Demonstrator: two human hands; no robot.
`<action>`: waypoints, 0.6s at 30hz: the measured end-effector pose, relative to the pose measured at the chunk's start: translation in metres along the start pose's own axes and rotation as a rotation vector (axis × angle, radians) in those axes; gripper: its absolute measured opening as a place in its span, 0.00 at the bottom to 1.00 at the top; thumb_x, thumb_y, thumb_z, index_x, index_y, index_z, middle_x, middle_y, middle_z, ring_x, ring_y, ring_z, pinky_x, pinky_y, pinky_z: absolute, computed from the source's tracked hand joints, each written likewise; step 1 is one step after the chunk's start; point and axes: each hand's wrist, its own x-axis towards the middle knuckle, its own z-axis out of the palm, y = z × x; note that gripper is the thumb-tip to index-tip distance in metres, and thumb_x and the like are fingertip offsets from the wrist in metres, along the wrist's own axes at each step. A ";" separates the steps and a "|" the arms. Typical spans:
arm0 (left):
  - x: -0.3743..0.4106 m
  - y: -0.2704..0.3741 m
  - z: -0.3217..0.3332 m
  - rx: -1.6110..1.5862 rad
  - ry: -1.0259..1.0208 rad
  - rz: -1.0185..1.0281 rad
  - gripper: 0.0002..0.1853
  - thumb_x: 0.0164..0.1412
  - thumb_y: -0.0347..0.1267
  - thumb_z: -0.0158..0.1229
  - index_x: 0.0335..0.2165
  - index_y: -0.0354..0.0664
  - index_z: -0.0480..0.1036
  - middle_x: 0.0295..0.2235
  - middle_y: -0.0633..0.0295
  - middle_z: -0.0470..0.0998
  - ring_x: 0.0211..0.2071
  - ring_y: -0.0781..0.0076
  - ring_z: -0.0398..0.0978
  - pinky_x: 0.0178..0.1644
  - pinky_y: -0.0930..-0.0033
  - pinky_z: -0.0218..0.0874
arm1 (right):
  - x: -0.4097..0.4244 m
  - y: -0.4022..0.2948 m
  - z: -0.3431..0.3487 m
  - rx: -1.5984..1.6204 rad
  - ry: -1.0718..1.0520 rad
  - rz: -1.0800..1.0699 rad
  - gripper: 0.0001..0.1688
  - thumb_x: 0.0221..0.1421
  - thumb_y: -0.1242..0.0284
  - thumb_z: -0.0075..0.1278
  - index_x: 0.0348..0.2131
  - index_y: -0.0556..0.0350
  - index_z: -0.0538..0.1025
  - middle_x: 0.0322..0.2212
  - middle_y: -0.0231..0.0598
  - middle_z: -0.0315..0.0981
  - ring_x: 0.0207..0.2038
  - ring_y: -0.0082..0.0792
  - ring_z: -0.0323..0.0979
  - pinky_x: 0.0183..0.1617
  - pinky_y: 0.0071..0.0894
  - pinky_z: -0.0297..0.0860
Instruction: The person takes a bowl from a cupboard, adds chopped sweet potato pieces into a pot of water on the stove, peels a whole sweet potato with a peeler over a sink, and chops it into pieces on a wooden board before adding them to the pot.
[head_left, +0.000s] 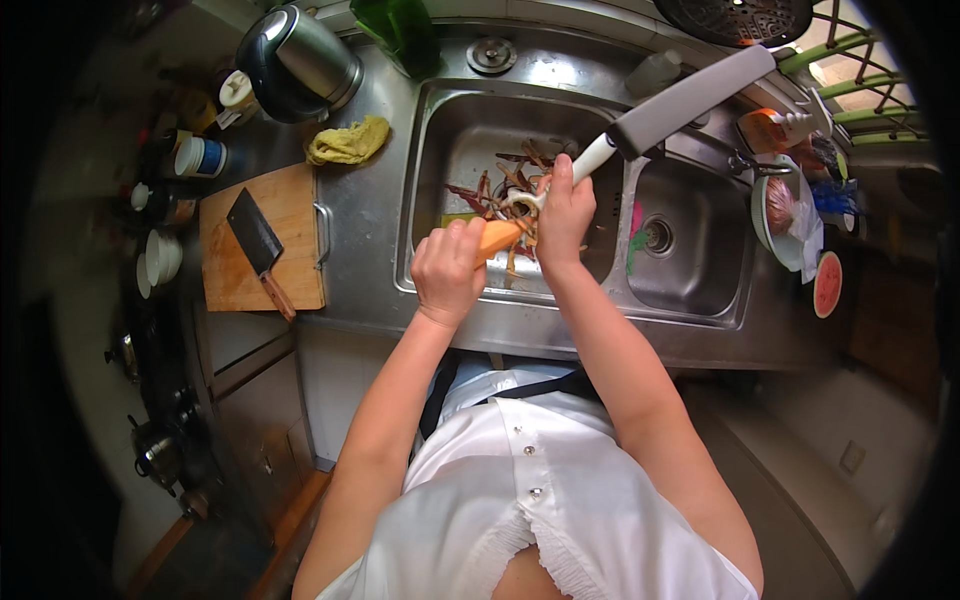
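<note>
My left hand grips a peeled orange root vegetable, probably a sweet potato, over the larger basin of a steel sink. In my right hand is a white peeler. Its head lies close to the vegetable's far end, and its pale handle seems to stick out past my thumb. Whether the blade touches the flesh I cannot tell. Reddish and orange peelings are strewn below on the basin floor. A grey faucet spout reaches in from the upper right, its end near the handle.
Left of the sink, a cleaver lies on a wooden cutting board, handle over the front edge. Behind are a yellow cloth and a kettle. A smaller basin, a bowl and cut watermelon are rightward.
</note>
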 end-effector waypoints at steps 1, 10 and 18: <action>-0.006 0.003 0.001 -0.114 -0.017 -0.087 0.27 0.39 0.22 0.62 0.44 0.44 0.71 0.35 0.58 0.75 0.36 0.54 0.75 0.40 0.60 0.68 | 0.019 0.018 -0.008 -0.172 0.101 0.022 0.20 0.64 0.61 0.48 0.27 0.60 0.69 0.17 0.32 0.67 0.22 0.21 0.66 0.26 0.26 0.63; -0.016 -0.002 0.018 -0.794 -0.239 -0.508 0.26 0.43 0.21 0.60 0.46 0.35 0.72 0.38 0.59 0.78 0.41 0.70 0.76 0.46 0.70 0.66 | 0.033 0.021 -0.013 -0.079 0.092 0.064 0.20 0.64 0.60 0.48 0.25 0.53 0.67 0.17 0.27 0.65 0.18 0.18 0.59 0.21 0.24 0.57; -0.015 0.001 0.016 -0.954 -0.367 -0.544 0.28 0.41 0.23 0.62 0.46 0.34 0.72 0.37 0.64 0.77 0.39 0.78 0.73 0.45 0.75 0.64 | 0.044 0.039 -0.023 -0.231 0.021 0.110 0.19 0.63 0.59 0.49 0.30 0.57 0.69 0.19 0.30 0.67 0.20 0.19 0.62 0.25 0.25 0.60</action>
